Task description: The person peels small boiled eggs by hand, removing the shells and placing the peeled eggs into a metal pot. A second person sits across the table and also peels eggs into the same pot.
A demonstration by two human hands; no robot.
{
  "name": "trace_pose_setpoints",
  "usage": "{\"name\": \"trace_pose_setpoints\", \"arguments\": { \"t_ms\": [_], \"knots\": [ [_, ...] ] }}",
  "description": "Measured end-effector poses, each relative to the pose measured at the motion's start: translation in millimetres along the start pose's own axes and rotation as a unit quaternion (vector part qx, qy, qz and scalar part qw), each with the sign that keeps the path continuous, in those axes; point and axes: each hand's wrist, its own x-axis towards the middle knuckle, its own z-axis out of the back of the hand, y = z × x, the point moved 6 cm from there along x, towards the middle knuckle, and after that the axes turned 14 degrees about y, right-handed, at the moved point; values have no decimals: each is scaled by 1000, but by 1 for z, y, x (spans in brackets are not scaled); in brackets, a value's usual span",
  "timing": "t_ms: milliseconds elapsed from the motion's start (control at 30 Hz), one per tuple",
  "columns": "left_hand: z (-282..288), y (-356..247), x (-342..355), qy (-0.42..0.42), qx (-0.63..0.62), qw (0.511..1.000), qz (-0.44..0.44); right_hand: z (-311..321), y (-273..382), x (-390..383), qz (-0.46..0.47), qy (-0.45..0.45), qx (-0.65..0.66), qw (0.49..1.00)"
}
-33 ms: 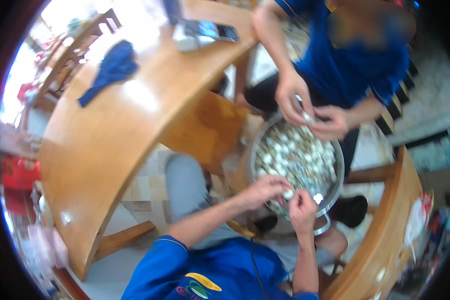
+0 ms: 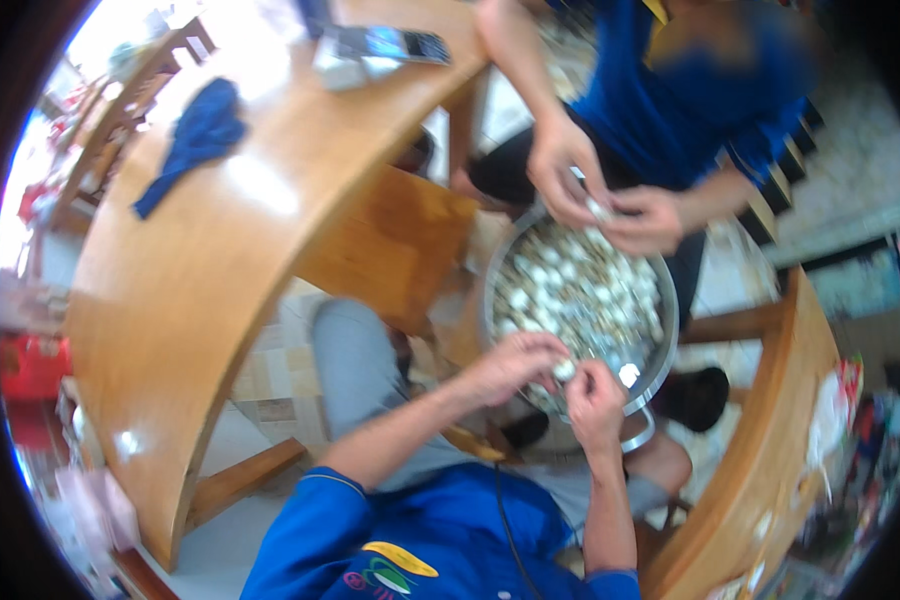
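A large round metal pot (image 2: pixel 670 345) stands between me and another person. Many small pieces (image 2: pixel 560 285), white and brownish, fill it; blur hides whether they are eggs or garlic. Over its near edge, my left hand (image 2: pixel 515 368) pinches a small round white piece (image 2: pixel 563 370) in its fingertips. Close beside that piece is my right hand (image 2: pixel 597 402), fingers closed and pressed together; what they grip, if anything, is too blurred to tell. At the pot's far side, the other person's hands (image 2: pixel 610 205) hold another small whitish piece (image 2: pixel 598 210).
A curved wooden table (image 2: pixel 185 300) fills the left side, carrying a blue cloth (image 2: pixel 195 140) and a phone (image 2: pixel 410 45) by a white box (image 2: pixel 345 65). Below its edge is a wooden stool (image 2: pixel 390 250). A curved wooden bench (image 2: pixel 760 440) stands at the right. A dark cable (image 2: pixel 505 520) crosses my shirt.
The whole view has shifted slightly, so everything sits a little farther left and up. Both my hands stay together at the white piece.
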Motion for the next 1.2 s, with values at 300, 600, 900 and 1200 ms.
{"name": "trace_pose_setpoints", "arguments": {
  "t_ms": [300, 600, 900, 1200],
  "knots": [
    [2, -7, -1, 31, -36, 999, -12, -1, -4, -1, 2, -8, 86, 996],
    [-3, -8, -3, 25, -48, 998, -40, -6, 5, 3, 33, -31, 47, 998],
    [-6, -4, -1, -23, 114, 992, -54, -6, 11, 1, 54, -11, -58, 997],
    [-4, -5, 2, -17, 175, 981, -76, -12, 3, 4, 53, -31, -133, 989]
  ]
}}
